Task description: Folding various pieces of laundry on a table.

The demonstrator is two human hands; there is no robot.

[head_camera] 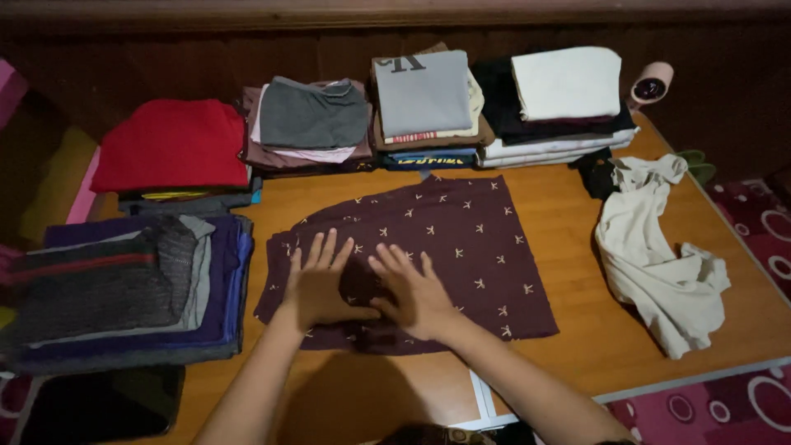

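A dark maroon garment (461,239) with small pale bird-like marks lies spread flat on the wooden surface (568,247). My left hand (317,284) rests palm down on its near left part, fingers spread. My right hand (412,292) lies flat beside it, fingers pointing up and left, thumbs almost touching. Neither hand grips the cloth.
Folded clothes stand in stacks along the back: a red pile (173,144), a grey pile (309,115), a grey-topped pile (424,95) and a white-topped pile (564,86). A striped dark stack (124,284) sits at the left. A crumpled cream garment (659,264) lies right. A patterned red rug (741,404) borders the surface.
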